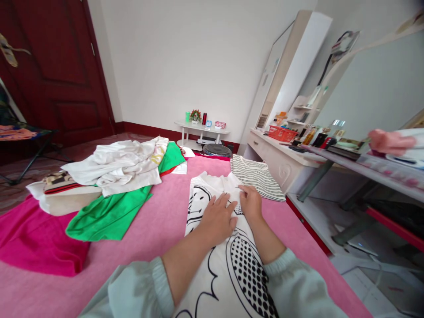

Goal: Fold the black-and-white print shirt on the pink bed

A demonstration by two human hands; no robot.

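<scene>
A white T-shirt [212, 260] with black cartoon print lies lengthwise in front of me, its sides folded in and its neckline at the far end. Flat on its upper part rests my left hand [218, 218], fingers spread. At the right shoulder edge of the shirt, my right hand [251, 202] has its fingers bent and pinched on the fabric. Just beyond that hand is a folded black-and-white striped shirt [256, 176].
A pink bedspread [165, 212] lies under everything. On the left is a heap of white clothes [122, 163], green fabric [109, 216] and magenta fabric [43, 243]. A dressing table [274, 154] and a grey-legged table [318, 176] stand along the right.
</scene>
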